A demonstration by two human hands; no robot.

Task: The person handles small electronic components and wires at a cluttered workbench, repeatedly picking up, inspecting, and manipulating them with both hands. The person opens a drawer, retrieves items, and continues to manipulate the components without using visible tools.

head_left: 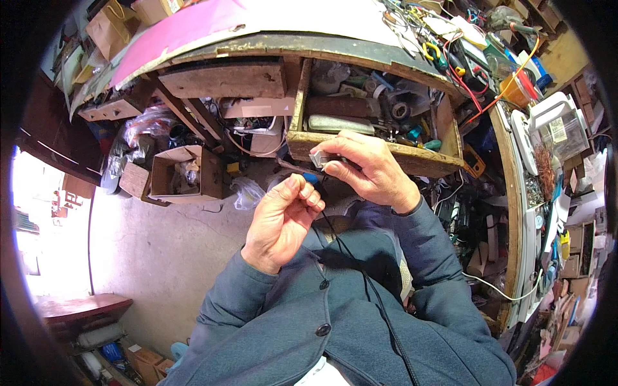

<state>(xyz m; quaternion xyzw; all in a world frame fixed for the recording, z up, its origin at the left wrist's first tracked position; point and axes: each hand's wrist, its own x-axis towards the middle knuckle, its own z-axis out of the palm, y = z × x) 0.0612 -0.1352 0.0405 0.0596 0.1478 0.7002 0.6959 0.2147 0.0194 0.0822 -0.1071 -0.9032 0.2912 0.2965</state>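
My right hand (pixel 370 168) is closed in front of the open drawer's edge, with a small grey block-like piece (pixel 318 159) gripped between thumb and fingers. Its exact kind cannot be made out. Lower and to the left, my left hand (pixel 283 222) has its fingers curled in and the thumb pressed on the forefinger. Whatever lies in that pinch is hidden. A bit of blue (pixel 311 177) shows just beyond the left fingertips; I cannot tell whether it is held. The hands are close together but apart. A black cord (pixel 367 273) hangs over my dark jacket.
The wooden drawer (pixel 444 161) stands pulled out, full of tape rolls, bottles and small parts. Above it is the worktable (pixel 309 19), with tools and red wires (pixel 470 96) at its right. A cardboard box (pixel 215 180) sits on the floor (pixel 167 251). Clutter fills the right side.
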